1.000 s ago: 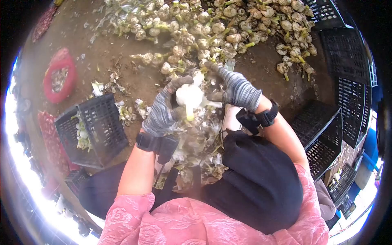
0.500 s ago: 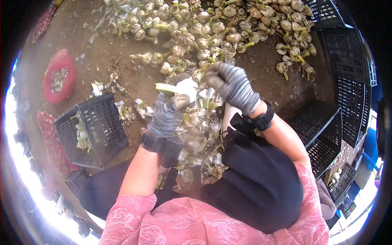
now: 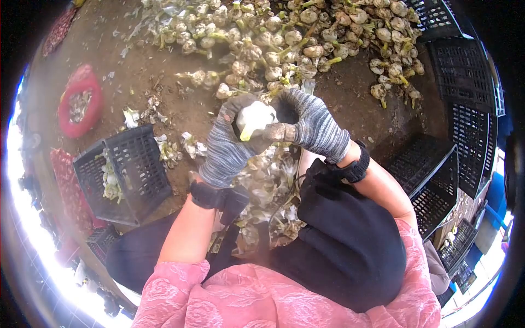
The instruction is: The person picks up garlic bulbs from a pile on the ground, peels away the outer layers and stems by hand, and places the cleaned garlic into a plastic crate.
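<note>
A white garlic bulb (image 3: pixel 257 116) with a short green-yellow stem pointing down toward my body sits between my gloved hands. My left hand (image 3: pixel 231 136) is wrapped round it from the left. From the right, my right hand (image 3: pixel 309 121) has its thumb and fingertips against the bulb's side. Both gloves are grey and striped, with dirty fingertips. Below the hands, loose papery peelings (image 3: pixel 268 186) lie between my legs. Just beyond them spreads a large heap of untrimmed bulbs (image 3: pixel 273 57).
At the left stands a black crate (image 3: pixel 145 169) with a few bulbs inside, near a red mesh bag (image 3: pixel 87 117). Black crates (image 3: pixel 462 71) line the right side, one tilted crate (image 3: pixel 421 164) close to my right arm. Peel scraps (image 3: pixel 188 143) lie on the brown floor.
The bulb has turned so its stem points toward me instead of left. My right hand has come in from the right and now touches it.
</note>
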`<state>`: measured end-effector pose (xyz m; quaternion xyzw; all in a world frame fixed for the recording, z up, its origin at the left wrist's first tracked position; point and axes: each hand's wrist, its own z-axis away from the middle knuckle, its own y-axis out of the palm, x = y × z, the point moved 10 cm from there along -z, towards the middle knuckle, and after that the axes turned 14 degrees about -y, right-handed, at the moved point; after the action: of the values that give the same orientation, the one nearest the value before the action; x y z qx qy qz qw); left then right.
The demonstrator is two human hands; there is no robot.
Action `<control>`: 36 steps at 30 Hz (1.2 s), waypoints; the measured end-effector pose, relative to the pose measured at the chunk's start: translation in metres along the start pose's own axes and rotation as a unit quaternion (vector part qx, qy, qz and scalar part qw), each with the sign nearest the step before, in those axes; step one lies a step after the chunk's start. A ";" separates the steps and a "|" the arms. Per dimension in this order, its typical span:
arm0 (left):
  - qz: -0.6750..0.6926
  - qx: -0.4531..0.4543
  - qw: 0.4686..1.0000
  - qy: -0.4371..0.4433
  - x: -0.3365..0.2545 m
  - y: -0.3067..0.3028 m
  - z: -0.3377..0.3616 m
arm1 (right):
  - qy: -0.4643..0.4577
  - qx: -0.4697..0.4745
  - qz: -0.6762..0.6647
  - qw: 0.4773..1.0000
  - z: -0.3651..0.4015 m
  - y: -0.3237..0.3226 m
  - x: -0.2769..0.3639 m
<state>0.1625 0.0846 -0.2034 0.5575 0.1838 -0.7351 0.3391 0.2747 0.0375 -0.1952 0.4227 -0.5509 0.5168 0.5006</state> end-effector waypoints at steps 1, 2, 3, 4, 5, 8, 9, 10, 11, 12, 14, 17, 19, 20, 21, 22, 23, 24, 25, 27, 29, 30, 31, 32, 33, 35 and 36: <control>0.000 -0.001 1.000 0.000 -0.003 0.001 0.001 | 0.000 0.001 0.000 1.000 0.000 0.000 -0.001; 0.072 0.014 0.997 -0.037 0.001 0.003 0.001 | -0.002 0.002 -0.054 0.999 0.001 0.002 -0.003; 0.108 0.022 0.992 -0.055 0.003 0.003 0.000 | -0.004 0.003 -0.108 0.994 0.001 0.005 -0.004; 0.144 0.029 0.986 -0.073 0.005 0.004 0.001 | -0.004 0.003 -0.108 0.994 0.001 0.006 -0.006; 0.082 0.012 0.996 -0.044 -0.002 0.002 0.002 | -0.019 -0.012 -0.144 0.989 0.000 0.006 -0.005; 0.044 -0.007 0.999 -0.026 -0.008 0.000 0.003 | -0.011 -0.018 -0.220 0.975 -0.001 0.006 -0.004; 0.069 -0.009 0.997 -0.037 -0.006 -0.002 0.002 | 0.014 -0.010 -0.258 0.966 -0.001 0.009 -0.006; 0.069 -0.009 0.997 -0.036 -0.005 -0.002 0.002 | 0.014 -0.010 -0.258 0.966 -0.001 0.009 -0.006; 0.085 -0.021 0.995 -0.044 -0.002 -0.004 0.002 | -0.015 -0.027 -0.189 0.982 -0.001 0.002 -0.002; 0.102 -0.033 0.993 -0.052 0.000 -0.006 0.002 | -0.044 -0.044 -0.117 0.991 0.000 -0.005 0.003; 0.022 -0.059 0.998 -0.007 -0.013 -0.002 0.004 | -0.028 -0.052 -0.056 0.997 0.002 -0.005 0.005; -0.090 -0.079 0.991 0.062 -0.026 0.002 0.008 | -0.033 -0.027 0.001 0.999 0.001 -0.002 0.013; 0.031 -0.032 0.999 -0.013 -0.016 0.006 0.007 | -0.043 -0.012 -0.055 0.997 0.000 0.000 0.011; 0.031 -0.033 0.999 -0.013 -0.017 0.005 0.007 | -0.053 0.003 -0.111 0.992 0.000 0.004 0.012; 0.045 -0.037 0.998 -0.025 -0.014 0.003 0.007 | -0.035 0.002 -0.203 0.979 0.002 0.011 0.009; 0.059 -0.040 0.997 -0.037 -0.011 0.002 0.007 | -0.035 0.003 -0.203 0.979 0.002 0.011 0.006; 0.060 -0.040 0.997 -0.037 -0.010 0.000 0.007 | -0.055 0.001 -0.202 0.978 0.001 0.009 0.006; 0.051 -0.034 0.998 -0.023 -0.011 -0.001 0.006 | -0.076 0.000 -0.201 0.977 0.000 0.006 0.009; 0.042 -0.029 0.999 -0.008 -0.013 -0.001 0.005 | -0.077 0.000 -0.200 0.977 0.001 0.004 0.011; 0.038 -0.038 0.999 -0.004 -0.019 0.000 0.006 | -0.034 0.001 -0.134 0.990 0.003 0.001 0.010; 0.033 -0.048 0.998 0.000 -0.019 -0.002 0.006 | -0.059 -0.016 -0.074 0.995 0.005 -0.002 0.013; 0.042 -0.043 0.998 0.018 -0.018 -0.002 0.007 | -0.084 -0.035 -0.014 0.996 0.005 -0.007 0.017; 0.050 -0.036 0.997 0.035 -0.019 -0.002 0.007 | -0.084 -0.035 -0.014 0.996 0.004 -0.008 0.019; 0.050 -0.035 0.998 0.035 -0.020 -0.001 0.008 | -0.110 -0.018 0.040 0.993 0.003 -0.007 0.028; 0.075 -0.022 0.997 0.001 -0.015 -0.001 0.008 | -0.136 -0.001 0.095 0.986 0.002 -0.006 0.034; 0.175 0.030 0.982 -0.058 0.000 0.002 0.007 | -0.121 -0.047 0.055 0.990 0.002 -0.014 0.022; 0.250 0.065 0.962 -0.085 0.008 0.005 0.006 | -0.106 -0.092 0.014 0.990 0.002 -0.021 0.017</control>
<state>0.1605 0.0750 -0.2083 0.5420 -0.0388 -0.6818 0.4897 0.2930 0.0341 -0.1756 0.4197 -0.6521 0.4232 0.4686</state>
